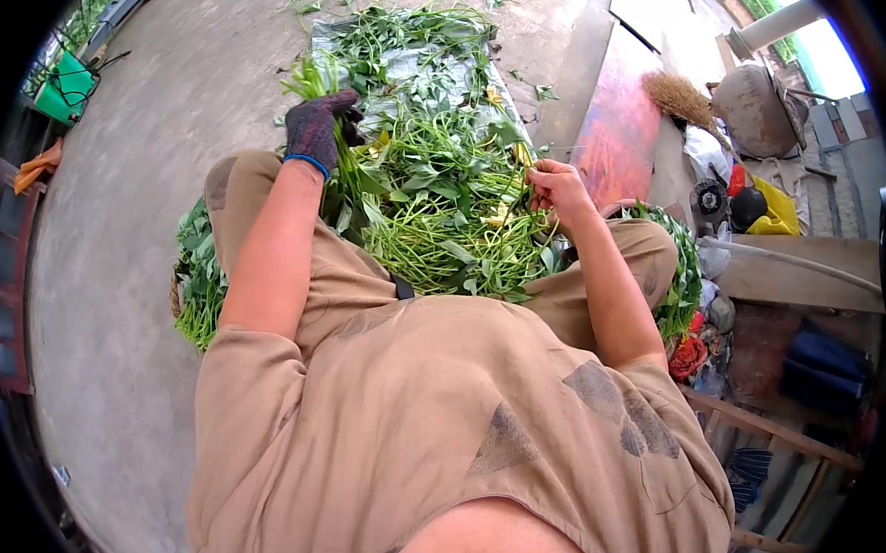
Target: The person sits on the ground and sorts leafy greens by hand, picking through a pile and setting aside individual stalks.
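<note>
My left hand (pixel 320 132), in a dark glove with a blue cuff, is closed around a bunch of leafy green stems (pixel 308 77), cut ends upward and leaves hanging below. My bare right hand (pixel 556 188) pinches a thin stem with a yellowed leaf (pixel 523 156) at its tip. Between my knees lies a large heap of long green stems and leaves (pixel 421 223). It rests on a pale plastic sheet (pixel 329 32), with more loose greens toward the far end.
Bundled greens stand beside my left leg (pixel 198 272) and right leg (pixel 678 266). To the right are a straw broom (pixel 677 98), a reddish board (pixel 619 121), a yellow bag (pixel 776 208) and a wooden frame (pixel 766 425). A green bucket (pixel 64 90) stands far left on the concrete floor (pixel 117 291).
</note>
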The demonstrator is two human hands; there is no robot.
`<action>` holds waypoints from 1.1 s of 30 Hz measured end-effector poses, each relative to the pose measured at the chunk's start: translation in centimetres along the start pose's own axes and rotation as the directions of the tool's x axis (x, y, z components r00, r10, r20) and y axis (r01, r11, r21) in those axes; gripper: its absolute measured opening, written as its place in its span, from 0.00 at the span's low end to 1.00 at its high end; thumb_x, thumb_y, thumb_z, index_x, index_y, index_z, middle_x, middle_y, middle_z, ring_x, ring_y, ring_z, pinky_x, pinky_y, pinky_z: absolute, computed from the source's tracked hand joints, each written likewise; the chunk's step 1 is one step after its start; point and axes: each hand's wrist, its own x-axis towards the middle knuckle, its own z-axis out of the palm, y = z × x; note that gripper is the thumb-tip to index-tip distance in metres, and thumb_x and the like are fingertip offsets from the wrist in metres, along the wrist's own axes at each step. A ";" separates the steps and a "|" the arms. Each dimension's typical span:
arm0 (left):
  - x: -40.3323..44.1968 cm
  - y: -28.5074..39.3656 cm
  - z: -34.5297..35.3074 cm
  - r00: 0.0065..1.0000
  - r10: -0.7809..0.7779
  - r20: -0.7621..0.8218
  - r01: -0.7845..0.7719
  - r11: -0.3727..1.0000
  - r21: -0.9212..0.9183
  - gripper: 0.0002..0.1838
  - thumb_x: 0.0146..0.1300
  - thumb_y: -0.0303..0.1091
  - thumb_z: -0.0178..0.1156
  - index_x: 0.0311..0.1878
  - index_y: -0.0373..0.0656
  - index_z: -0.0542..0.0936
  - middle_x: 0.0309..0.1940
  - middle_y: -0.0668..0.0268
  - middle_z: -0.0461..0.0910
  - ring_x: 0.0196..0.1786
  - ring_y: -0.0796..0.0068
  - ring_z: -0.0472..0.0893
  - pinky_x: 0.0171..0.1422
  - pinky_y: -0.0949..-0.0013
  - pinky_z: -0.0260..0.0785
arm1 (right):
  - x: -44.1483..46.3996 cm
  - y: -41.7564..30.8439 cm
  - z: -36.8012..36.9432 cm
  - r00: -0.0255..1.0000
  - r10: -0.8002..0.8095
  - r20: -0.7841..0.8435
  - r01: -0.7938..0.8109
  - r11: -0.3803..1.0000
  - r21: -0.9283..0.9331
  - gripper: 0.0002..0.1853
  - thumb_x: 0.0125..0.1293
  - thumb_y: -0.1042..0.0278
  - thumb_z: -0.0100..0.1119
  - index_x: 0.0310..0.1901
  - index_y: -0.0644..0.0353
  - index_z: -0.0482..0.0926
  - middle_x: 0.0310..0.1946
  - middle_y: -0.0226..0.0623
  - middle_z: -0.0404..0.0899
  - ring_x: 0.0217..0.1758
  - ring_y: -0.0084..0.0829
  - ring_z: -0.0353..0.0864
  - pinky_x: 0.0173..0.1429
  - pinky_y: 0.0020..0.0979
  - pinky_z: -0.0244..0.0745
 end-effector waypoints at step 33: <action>5.8 -8.3 2.7 0.965 0.059 -0.257 0.142 0.706 0.694 0.19 0.50 0.44 0.73 0.34 0.36 0.84 0.26 0.58 0.82 0.24 0.61 0.80 0.32 0.57 0.75 | -4.7 -1.8 -1.0 0.884 -0.410 0.223 0.226 0.794 0.565 0.06 0.63 0.70 0.57 0.35 0.64 0.78 0.27 0.39 0.80 0.28 0.29 0.79 0.35 0.28 0.74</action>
